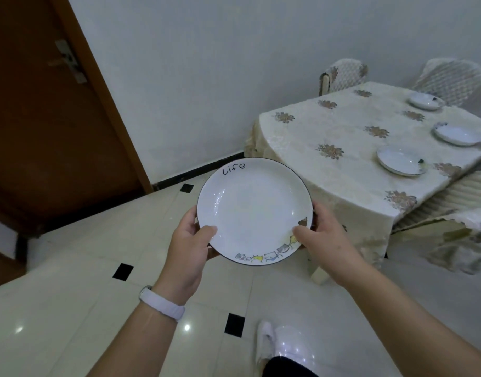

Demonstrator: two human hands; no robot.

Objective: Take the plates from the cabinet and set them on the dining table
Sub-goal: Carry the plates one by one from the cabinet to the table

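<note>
**Item under task.** The plate point(254, 210) was in the air above the floor point(84, 281), left of the tabletop point(329, 126) and clear of it. It was white with a dark rim and tilted slightly toward the camera. The word "Life" was written at its far edge. A row of small cartoon figures ran along its near right edge.

**Left grip** point(189, 248). Closed on the plate's near left rim. The left thumb point(206, 231) lay on the upper face, and the fingers were under the plate, mostly hidden. A white band point(163, 303) sat on that wrist.

**Right grip** point(325, 240). Closed on the plate's near right rim. The right thumb point(301, 231) lay on the upper face beside the figures, and the fingers were under the plate.

**Tabletop.** It was covered by a cream cloth point(364, 208) with flower motifs that hung over the edges. Three white plates lay along its right side, apart from one another: near plate point(401, 161), middle plate point(458, 134) and far plate point(426, 101).

**Surroundings.** Two covered chairs stood at the far side of the tabletop, left chair point(342, 74) and right chair point(451, 77), close to the pale wall point(206, 63). A brown door point(43, 118) with a metal handle point(66, 59) stood at the left. The floor was of pale glossy tiles with small black squares. A white shoe point(266, 341) showed near the bottom edge.
</note>
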